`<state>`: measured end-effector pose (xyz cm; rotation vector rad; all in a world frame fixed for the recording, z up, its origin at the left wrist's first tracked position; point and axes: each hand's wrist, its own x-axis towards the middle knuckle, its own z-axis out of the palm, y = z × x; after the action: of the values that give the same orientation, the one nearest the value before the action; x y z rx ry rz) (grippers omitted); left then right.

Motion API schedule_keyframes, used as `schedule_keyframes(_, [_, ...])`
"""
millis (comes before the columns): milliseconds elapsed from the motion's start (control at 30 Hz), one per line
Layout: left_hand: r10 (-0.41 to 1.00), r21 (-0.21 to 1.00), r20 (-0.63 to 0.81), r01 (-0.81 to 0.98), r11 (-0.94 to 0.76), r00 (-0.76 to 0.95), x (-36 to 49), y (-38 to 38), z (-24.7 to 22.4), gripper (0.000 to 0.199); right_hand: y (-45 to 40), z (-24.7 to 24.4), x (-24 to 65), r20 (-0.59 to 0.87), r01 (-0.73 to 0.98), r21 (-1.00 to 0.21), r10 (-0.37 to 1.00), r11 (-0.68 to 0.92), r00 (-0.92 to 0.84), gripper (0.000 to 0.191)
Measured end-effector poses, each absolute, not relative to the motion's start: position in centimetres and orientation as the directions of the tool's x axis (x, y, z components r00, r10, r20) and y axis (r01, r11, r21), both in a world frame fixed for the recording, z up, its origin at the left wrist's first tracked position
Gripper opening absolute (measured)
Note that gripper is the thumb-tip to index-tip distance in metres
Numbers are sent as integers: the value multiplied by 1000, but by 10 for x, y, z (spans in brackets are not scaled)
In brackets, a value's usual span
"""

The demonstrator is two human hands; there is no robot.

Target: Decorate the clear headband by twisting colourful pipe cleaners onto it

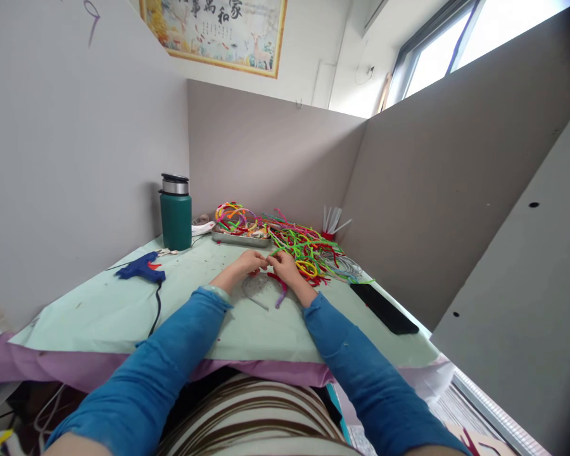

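Note:
Both my hands meet over the middle of the table, fingertips pinched close together. My left hand and my right hand are closed at the top of a thin curved headband. Its left leg is bare grey, while the right leg carries red and purple fuzzy pipe cleaner. My fingers hide the top of the arc. Just beyond my right hand spreads a heap of colourful pipe cleaners, mostly green and red.
A metal tray of pipe-cleaner pieces stands at the back, near a green bottle. To the left lies a blue glue gun with its cord. A black phone-like slab is at right; white sticks stand behind. Grey partitions enclose the table.

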<state>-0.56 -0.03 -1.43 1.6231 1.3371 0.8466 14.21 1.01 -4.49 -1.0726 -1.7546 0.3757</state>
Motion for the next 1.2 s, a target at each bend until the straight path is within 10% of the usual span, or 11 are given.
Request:
schedule_keyframes(633, [994, 855, 43, 511, -89, 101, -3, 4, -19, 17, -2, -43, 141, 678, 555, -507, 703, 659, -216, 13])
schedule_keyframes(933, [987, 989, -71, 136, 52, 144, -5, -5, -8, 7, 8, -44, 138, 498, 288, -819, 864, 496, -71, 22])
schedule_keyframes(1200, [978, 852, 27, 507, -132, 209, -8, 9, -24, 7, 10, -47, 142, 569, 515, -657, 810, 551, -141, 17])
